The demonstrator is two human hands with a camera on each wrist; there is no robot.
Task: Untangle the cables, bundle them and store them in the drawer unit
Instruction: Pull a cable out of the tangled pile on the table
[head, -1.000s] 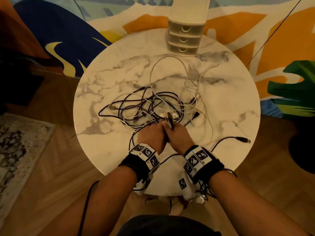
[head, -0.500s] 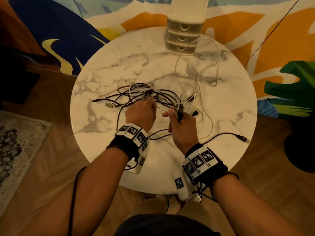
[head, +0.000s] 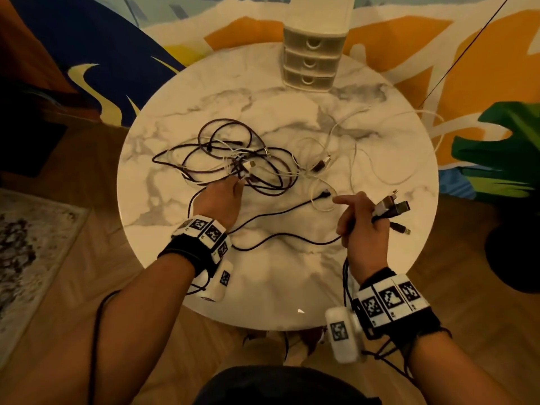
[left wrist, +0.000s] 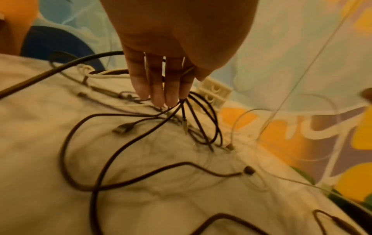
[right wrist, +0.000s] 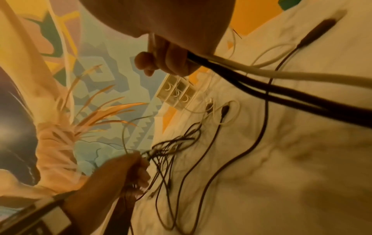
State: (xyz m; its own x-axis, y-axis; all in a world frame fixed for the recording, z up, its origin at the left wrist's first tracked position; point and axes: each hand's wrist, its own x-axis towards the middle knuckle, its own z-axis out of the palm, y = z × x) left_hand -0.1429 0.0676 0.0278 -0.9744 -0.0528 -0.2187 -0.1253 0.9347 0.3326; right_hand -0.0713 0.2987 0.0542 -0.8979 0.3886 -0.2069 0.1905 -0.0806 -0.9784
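A knot of dark and white cables [head: 242, 162] lies left of centre on the round marble table [head: 277, 273]. My left hand [head: 223, 194] pinches strands of this knot at its fingertips [left wrist: 171, 98], and they hang lifted off the table. Over the table's right side, my right hand [head: 365, 217] grips a bunch of cable ends, whose USB plugs [head: 391, 206] stick out past the knuckles. Dark and white leads [right wrist: 261, 76] run from that fist. A loose white cable [head: 365, 159] loops between the hands. The white drawer unit [head: 311, 62] stands at the far edge, drawers closed.
A green plant [head: 502, 147] stands to the right of the table, with a dark round shape [head: 514, 252] on the floor beneath it. A patterned rug [head: 29, 244] lies on the wooden floor to the left. A colourful mural fills the wall behind.
My hands have drawn apart. The right hand pulled its plug ends to the right and the left carried the knot leftwards. The white loop near the drawers has dropped onto the table.
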